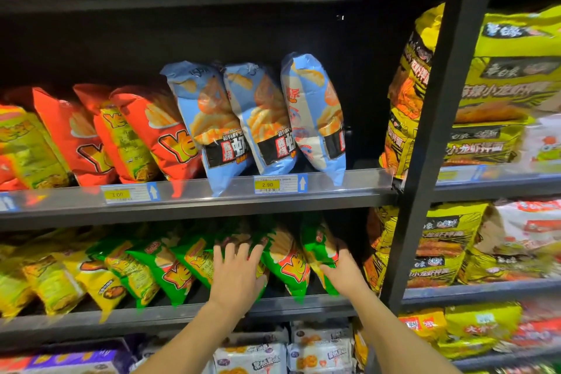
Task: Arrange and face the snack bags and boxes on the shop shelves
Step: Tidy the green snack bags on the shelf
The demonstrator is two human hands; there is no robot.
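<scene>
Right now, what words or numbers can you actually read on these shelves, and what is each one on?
"2.90": yellow price tag, below the blue bags.
"Ye": red bag, cut off by its neighbour.
"Ye": green bag.
"小龙虾拌面": yellow noodle pack.
Left price tag: looks like "3.00", but blurred.
Chinese print on the blue bags: too blurred to read with certainty.

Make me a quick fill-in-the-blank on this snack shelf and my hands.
The blue bags on the upper shelf number ___.
The yellow price tag below them reads ___.
The left hand presses flat while the right hand grips a lower-shelf bag coloured mainly ___.
Missing words: three; 2.90; green.
</scene>
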